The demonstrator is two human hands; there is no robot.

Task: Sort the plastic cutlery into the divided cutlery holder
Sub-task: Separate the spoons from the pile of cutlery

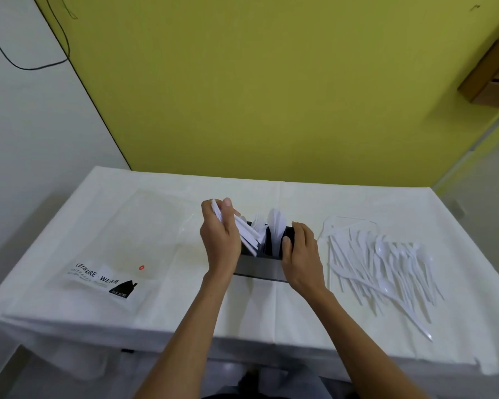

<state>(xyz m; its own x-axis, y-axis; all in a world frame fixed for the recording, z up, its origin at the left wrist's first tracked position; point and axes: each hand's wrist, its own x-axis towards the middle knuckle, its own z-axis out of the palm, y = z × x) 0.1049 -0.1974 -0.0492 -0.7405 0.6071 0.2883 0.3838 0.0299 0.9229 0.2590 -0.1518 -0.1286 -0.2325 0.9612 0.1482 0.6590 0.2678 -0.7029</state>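
A black divided cutlery holder (pixel 261 267) stands at the middle of the white-covered table, with white plastic pieces (pixel 275 226) sticking up from its compartments. My left hand (pixel 219 243) grips a bundle of white plastic cutlery (pixel 248 234), tilted down into the holder's left side. Resting on the holder's right end is my right hand (pixel 300 254), with fingers wrapped over its top edge. A loose pile of white plastic spoons and other cutlery (pixel 386 269) lies on the table to the right.
A clear plastic bag printed "LEISURE WEAR" (pixel 104 279) lies flat on the left half of the table (pixel 271 312). A yellow wall rises behind the table. A wooden shelf (pixel 493 79) juts out at the upper right.
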